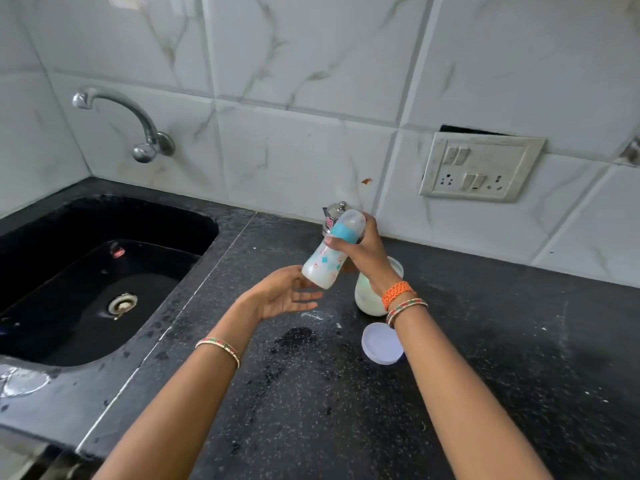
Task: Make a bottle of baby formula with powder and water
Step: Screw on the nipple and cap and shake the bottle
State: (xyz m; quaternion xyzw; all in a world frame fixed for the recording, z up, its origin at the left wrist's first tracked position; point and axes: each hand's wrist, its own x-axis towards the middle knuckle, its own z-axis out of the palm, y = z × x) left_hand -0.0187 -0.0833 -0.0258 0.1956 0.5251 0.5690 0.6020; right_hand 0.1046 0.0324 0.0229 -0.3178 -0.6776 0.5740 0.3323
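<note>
A baby bottle (323,263) with a blue collar and a clear cap, milky white inside, is tilted in the air above the counter. My right hand (365,256) is shut around its collar and upper body. My left hand (285,292) lies open, palm up, just under and left of the bottle's base, fingertips close to it. Behind my right wrist stands an open jar (367,299) of white powder, partly hidden. Its white lid (382,344) lies on the counter in front of it.
A small steel pot (333,213) stands against the wall behind the bottle. The black sink (104,271) with its tap (138,126) is on the left. The black granite counter (346,410) shows wet patches and spilled powder. A switch plate (481,168) is on the tiled wall.
</note>
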